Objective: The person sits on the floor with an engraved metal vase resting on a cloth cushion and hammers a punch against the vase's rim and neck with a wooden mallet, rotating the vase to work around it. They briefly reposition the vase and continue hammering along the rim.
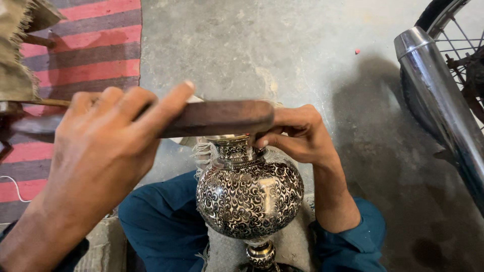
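Engraved metal vase (pixel 249 197) steadied at neck by right hand (pixel 297 133), fingers pinched on rim. Flat wooden bar (pixel 217 118) gripped in left hand (pixel 108 146), fingers wrapped, laid across mouth. Step judged: rim being worked; next stroke needs bar kept level.

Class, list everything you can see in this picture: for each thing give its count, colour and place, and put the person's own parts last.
Vase: one, silver and black scrollwork, centre, between the knees.
Wooden block: one, dark brown, lying across the vase's mouth.
Rug: one, red and grey stripes, upper left on the floor.
Fringed cloth: one, olive, top left corner.
Exhaust pipe: one, chrome, right edge.
Spoked wheel: one, black tyre, top right.
Floor: grey concrete.
Trousers: blue, bottom.
Left hand: gripping the block's left end.
Right hand: on the block's right end, by the vase neck.
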Demonstrator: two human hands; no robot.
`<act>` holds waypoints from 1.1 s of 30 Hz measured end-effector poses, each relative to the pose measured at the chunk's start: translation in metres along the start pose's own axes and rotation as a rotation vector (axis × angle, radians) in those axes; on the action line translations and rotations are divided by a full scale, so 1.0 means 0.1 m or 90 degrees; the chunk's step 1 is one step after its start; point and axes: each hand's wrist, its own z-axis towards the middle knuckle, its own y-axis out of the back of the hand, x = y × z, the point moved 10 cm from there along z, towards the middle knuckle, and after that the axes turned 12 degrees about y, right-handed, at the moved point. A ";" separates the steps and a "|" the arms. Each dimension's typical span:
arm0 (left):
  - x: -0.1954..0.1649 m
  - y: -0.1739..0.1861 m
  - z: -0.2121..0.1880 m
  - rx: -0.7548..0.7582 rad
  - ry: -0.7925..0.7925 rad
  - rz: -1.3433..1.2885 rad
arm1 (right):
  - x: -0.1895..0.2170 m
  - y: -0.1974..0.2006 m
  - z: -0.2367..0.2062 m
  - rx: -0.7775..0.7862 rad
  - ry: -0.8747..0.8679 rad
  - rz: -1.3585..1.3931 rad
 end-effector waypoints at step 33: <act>-0.22 -0.04 0.11 0.016 -0.029 0.192 | -0.23 0.19 -0.24 -0.063 0.042 0.078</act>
